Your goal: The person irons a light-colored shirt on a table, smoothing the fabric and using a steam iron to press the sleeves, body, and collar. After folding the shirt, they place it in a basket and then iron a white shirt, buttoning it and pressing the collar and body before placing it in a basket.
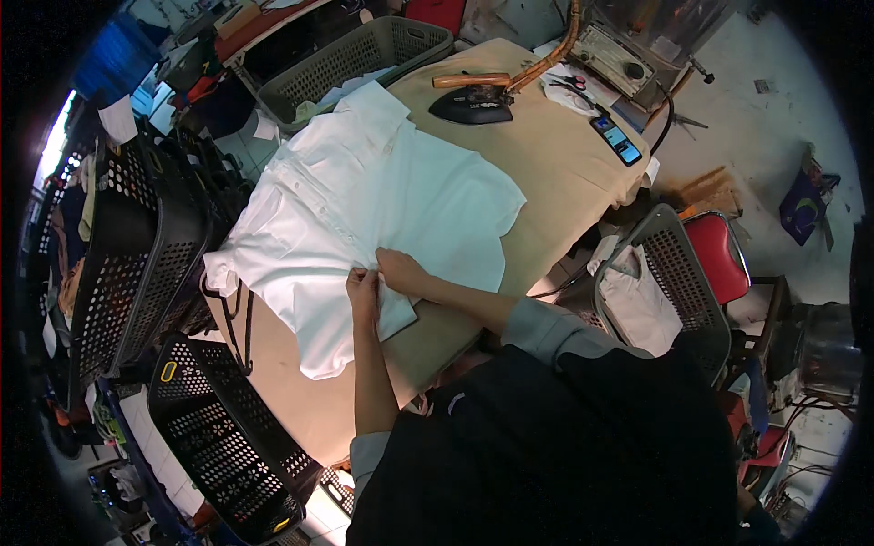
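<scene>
Cluttered workroom, baskets on several sides; padded table covered in tan cloth [555, 168] at centre; clock directions below taken from the middle of the garment. White button-front cloth shirt [305, 218] spread over the table, nearer its left side, creased, with lower folds reaching the near edge; small buttons run along its front strip. Left hand [363, 283] and right hand [401, 272] close together at about 5 o'clock; fingertips of each pinched on the shirt's cloth, right hand slightly farther from the wearer; exact finger placement too small to read.

Black iron with brown wooden handle [472, 104] at 1 o'clock, apart from the shirt; black-handled scissors [574, 83] and dark phone with lit screen [617, 139] at about 2 o'clock, near the table's far right edge; grey perforated plastic basket [300, 86] at 12 o'clock; second grey basket [681, 287] at 4 o'clock, holding a folded white garment [637, 305]; red-cushioned chair [719, 255] just beside it; black perforated plastic crate [232, 446] at 7 o'clock; black hanger [246, 332] at 8 o'clock, by the table's left edge.
</scene>
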Demonstrator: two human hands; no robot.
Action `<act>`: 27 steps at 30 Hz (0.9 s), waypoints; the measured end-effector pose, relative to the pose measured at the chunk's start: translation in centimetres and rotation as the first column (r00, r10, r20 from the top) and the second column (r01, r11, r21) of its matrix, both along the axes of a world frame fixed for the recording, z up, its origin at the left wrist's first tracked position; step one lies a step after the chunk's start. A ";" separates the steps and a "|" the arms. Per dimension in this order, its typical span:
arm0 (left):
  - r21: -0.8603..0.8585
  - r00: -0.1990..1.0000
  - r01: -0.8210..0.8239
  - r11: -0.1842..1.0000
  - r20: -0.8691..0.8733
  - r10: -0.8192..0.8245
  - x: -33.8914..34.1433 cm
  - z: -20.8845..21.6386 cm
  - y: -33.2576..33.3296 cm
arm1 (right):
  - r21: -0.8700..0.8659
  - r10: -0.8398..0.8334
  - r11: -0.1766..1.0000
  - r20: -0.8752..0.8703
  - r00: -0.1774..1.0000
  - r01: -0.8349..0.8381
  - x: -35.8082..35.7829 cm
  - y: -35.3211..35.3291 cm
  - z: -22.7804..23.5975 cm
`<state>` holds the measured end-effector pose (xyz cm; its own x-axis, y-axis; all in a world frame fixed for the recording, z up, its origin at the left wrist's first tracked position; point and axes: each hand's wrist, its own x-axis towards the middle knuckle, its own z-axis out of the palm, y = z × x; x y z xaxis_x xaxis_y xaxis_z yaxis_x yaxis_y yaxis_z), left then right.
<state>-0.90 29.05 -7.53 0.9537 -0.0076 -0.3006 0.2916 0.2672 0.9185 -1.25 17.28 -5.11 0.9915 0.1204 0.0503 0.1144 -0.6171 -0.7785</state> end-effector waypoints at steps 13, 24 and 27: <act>0.881 0.926 -0.091 0.465 0.246 -0.286 -6.8 2.2 -1.4 | -0.122 0.187 0.974 -0.030 0.982 -0.189 -4.2 -3.1 1.9; 0.978 0.923 -0.064 0.200 0.135 -0.361 -10.0 4.5 -2.3 | -0.337 0.315 0.905 0.123 0.941 -0.259 -5.5 -5.1 1.6; 0.944 0.949 -0.074 0.322 0.165 -0.267 -9.6 3.7 -2.0 | -0.131 0.223 0.967 0.023 0.975 -0.218 -3.9 -6.6 1.0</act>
<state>-10.49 27.07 -3.79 0.9978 0.0160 0.0642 -0.0229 -0.8262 0.5628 -5.20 10.64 -4.07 0.9375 0.3433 0.0573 0.2863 -0.6668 -0.6881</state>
